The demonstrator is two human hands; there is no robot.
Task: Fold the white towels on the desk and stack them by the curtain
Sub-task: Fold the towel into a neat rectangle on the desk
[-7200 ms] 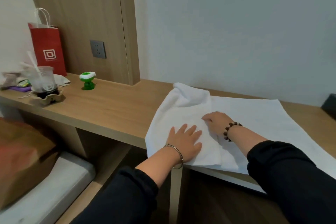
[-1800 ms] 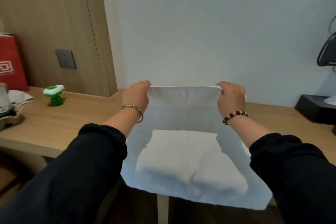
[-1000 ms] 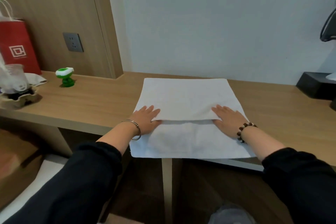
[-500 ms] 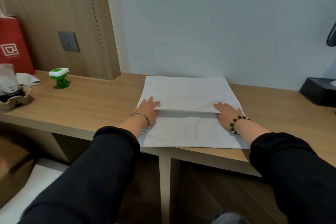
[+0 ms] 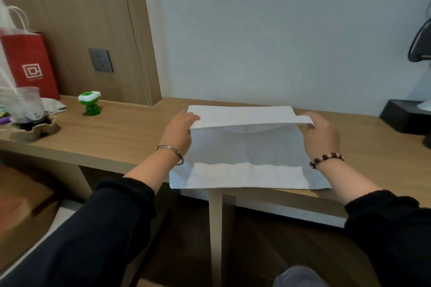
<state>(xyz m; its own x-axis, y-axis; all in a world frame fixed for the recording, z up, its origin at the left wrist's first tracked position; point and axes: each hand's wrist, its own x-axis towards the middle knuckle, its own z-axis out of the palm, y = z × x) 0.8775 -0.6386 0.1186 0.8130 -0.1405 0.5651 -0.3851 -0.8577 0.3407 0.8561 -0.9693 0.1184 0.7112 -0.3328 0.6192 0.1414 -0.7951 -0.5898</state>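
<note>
Far left on the light wooden desk: a red paper gift bag w/ white logo and string handles, a clear plastic cup in a brown cardboard carrier near it, then a small green-and-white plastic toy below a grey wall socket. At centre, a person in black sleeves works a thin white rectangular towel spread flat on the desk, its near edge hanging just over the front. The left hand, w/ metal bangle at the wrist, pinches the left end of the towel's raised far fold; the right hand, w/ brown-and-white bead bracelet, pinches the right end, approx. level w/ it. The fold sags slightly between them, clear of the layer below. Far right: a black box against the pale wall.
</note>
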